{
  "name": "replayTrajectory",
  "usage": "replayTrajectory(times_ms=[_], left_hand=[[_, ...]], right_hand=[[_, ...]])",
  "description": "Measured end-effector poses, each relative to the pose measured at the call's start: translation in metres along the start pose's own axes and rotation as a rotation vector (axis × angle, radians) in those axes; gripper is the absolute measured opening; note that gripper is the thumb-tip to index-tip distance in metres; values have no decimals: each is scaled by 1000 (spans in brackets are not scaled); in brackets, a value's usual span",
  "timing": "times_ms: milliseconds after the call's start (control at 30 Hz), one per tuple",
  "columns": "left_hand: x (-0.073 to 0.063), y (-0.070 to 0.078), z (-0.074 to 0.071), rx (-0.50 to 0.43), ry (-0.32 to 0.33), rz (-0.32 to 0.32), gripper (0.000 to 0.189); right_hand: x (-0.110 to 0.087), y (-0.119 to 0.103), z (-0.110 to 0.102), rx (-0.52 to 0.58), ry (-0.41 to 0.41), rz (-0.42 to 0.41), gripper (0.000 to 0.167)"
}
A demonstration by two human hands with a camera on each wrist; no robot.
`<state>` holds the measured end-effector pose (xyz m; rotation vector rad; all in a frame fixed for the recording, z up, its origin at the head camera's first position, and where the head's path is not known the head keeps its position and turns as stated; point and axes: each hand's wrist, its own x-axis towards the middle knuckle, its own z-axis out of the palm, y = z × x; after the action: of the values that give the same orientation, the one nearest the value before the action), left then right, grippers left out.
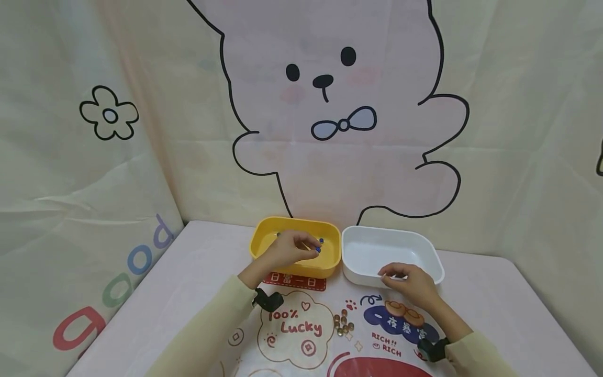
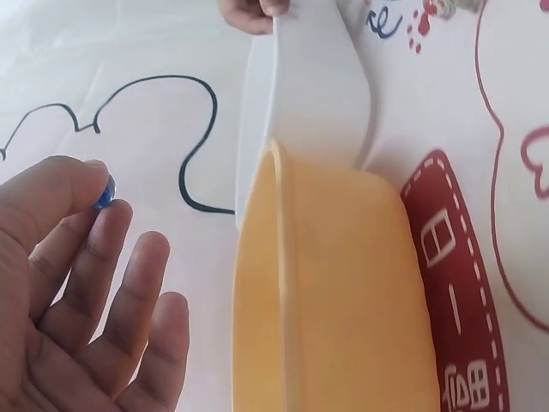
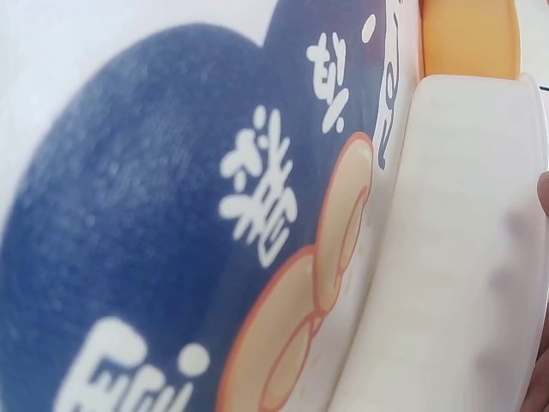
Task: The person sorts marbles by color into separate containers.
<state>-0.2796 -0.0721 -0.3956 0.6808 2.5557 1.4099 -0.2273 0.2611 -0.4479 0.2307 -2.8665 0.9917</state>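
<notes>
While the left hand (image 1: pixel 292 249) pinches a blue bead (image 2: pixel 105 194) above the yellow tub (image 1: pixel 306 269), a second bead (image 1: pixel 321 241) already lies inside; brown beads (image 1: pixel 345 329) sit loose before it; rightward, the right hand's (image 1: pixel 413 283) hold is unclear.

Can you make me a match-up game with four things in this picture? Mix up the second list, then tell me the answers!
Things:
1. left hand
2. bow
3. right hand
4. brown beads

Clues:
A. on the tablecloth
B. pinching a blue bead
C. drawn on the bear
D. right at the white tub

Right pairs: 1-B, 2-C, 3-D, 4-A
</notes>
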Motion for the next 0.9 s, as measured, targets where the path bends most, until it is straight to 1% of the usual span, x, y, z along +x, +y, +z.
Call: replayTrajectory(times_ms=[167, 400, 500, 600, 700, 900], left_hand=[[9, -8, -6, -9, -18, 5, 16], [20, -16, -12, 30, -11, -43, 15], [22, -20, -13, 33, -9, -48, 16], [25, -26, -14, 36, -5, -50, 16], [29, -34, -15, 46, 1, -67, 16], [35, -49, -14, 100, 8, -111, 18]], right_hand=[[0, 1, 1, -4, -11, 14, 13], [0, 3, 4, 6, 10, 2, 10], [0, 3, 4, 1, 18, -11, 9], [0, 3, 3, -3, 24, -14, 9], [1, 3, 3, -2, 24, -17, 9], [1, 4, 3, -1, 24, -12, 9]])
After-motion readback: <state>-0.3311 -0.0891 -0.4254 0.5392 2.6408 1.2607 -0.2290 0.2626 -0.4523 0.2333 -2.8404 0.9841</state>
